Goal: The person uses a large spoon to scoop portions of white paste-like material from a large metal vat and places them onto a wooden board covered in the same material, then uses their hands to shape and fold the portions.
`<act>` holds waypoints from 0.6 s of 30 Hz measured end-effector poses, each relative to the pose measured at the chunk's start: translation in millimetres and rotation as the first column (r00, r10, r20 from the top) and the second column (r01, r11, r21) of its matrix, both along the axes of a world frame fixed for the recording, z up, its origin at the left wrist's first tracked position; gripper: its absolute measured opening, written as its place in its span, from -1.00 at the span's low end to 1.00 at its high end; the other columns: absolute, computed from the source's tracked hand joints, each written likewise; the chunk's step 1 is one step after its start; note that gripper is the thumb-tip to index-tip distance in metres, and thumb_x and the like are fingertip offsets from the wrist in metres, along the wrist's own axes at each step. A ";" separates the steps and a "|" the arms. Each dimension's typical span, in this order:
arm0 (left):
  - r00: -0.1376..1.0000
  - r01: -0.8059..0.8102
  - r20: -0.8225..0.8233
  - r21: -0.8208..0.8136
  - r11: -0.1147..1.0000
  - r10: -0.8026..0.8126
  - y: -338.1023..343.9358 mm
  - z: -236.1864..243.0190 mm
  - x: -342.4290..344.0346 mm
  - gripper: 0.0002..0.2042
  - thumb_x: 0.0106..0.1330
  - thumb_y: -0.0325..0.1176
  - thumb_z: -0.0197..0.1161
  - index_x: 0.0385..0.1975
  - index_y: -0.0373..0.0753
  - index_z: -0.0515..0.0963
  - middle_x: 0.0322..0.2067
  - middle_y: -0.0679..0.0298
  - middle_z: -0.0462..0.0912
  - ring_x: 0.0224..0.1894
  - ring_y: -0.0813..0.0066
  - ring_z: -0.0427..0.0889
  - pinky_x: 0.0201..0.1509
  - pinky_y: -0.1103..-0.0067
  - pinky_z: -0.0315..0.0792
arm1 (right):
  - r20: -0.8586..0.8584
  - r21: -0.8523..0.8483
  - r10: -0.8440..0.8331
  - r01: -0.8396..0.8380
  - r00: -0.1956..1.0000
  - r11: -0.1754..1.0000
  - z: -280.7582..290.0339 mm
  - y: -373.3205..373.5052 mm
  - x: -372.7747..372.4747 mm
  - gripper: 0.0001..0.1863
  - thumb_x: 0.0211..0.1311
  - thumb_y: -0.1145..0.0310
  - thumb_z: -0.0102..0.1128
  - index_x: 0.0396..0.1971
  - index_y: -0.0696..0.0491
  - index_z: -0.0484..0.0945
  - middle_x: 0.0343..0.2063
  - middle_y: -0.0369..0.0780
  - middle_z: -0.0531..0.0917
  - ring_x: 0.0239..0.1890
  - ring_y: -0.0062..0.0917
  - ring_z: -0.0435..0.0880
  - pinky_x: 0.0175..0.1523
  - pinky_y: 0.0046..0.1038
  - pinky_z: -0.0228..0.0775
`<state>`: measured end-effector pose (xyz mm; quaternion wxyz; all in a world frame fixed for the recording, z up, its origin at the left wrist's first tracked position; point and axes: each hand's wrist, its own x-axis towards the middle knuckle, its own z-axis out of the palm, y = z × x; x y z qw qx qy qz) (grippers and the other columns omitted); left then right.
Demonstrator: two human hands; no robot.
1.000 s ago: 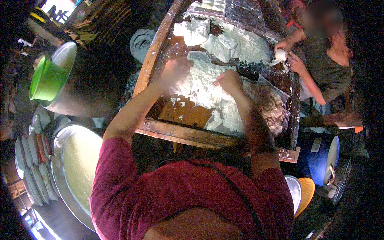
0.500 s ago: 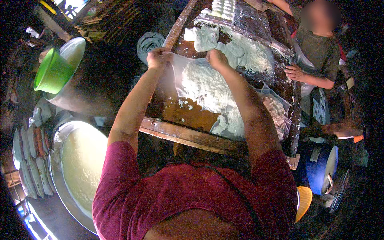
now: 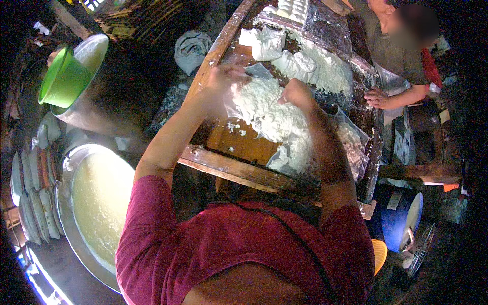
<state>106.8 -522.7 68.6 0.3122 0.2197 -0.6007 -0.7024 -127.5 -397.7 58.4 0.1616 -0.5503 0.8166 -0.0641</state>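
A heap of white crumbly curd (image 3: 269,114) lies on a clear plastic sheet (image 3: 351,147) inside a long wooden tray (image 3: 239,170). My left hand (image 3: 221,80) grips the sheet's far left edge and my right hand (image 3: 296,94) grips it at the heap's far right, both lifting the plastic toward me. Beyond the heap lie white cloth-wrapped lumps (image 3: 267,46) and more loose curd (image 3: 328,71).
Across the tray a second person rests a hand (image 3: 377,97) on its right rim. At my left stand a wide metal basin of pale liquid (image 3: 96,203), a green bucket (image 3: 63,81) in a large pot, and stacked plates (image 3: 30,193). A blue barrel (image 3: 399,221) stands at right.
Both hands left the top of the curd, took hold of the plastic sheet's far edge and drew it up. The other person's hand moved from the curd to the tray's rim.
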 end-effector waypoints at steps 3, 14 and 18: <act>0.960 0.270 -0.141 0.218 0.938 -0.243 -18.4 -45.6 -17.6 -0.79 -0.01 -0.62 0.22 -0.33 -0.43 0.47 -0.42 0.11 0.59 -0.44 0.43 0.58 -0.43 0.63 0.45 | -0.016 -0.135 -0.072 0.069 0.997 0.988 -24.2 11.8 7.4 -0.89 -0.30 0.37 0.27 -0.67 0.06 0.61 -0.65 -0.17 0.60 -0.62 -0.43 0.56 -0.42 -0.42 0.39; 0.900 -0.411 -0.010 0.313 0.856 0.435 -38.8 -9.9 18.6 -0.74 0.04 -0.59 0.18 -0.23 -0.36 0.45 -0.40 0.20 0.55 -0.41 0.48 0.53 -0.34 0.60 0.45 | 0.879 -0.145 0.059 0.147 0.473 0.978 50.6 -58.3 101.2 -0.90 -0.13 0.63 0.12 -0.51 0.25 0.49 -0.51 -0.14 0.57 -0.50 -0.44 0.59 -0.36 -0.47 0.52; 0.965 -0.232 0.083 -0.168 0.958 0.249 17.4 14.4 10.5 -0.65 0.13 -0.21 0.21 -0.24 -0.37 0.42 -0.29 0.15 0.53 -0.27 0.40 0.52 -0.14 0.49 0.42 | 0.788 -0.057 0.119 -0.121 0.604 0.991 9.9 -99.8 72.0 -0.81 -0.07 0.66 0.00 -0.43 0.22 0.56 -0.53 -0.14 0.60 -0.49 -0.49 0.59 -0.45 -0.55 0.46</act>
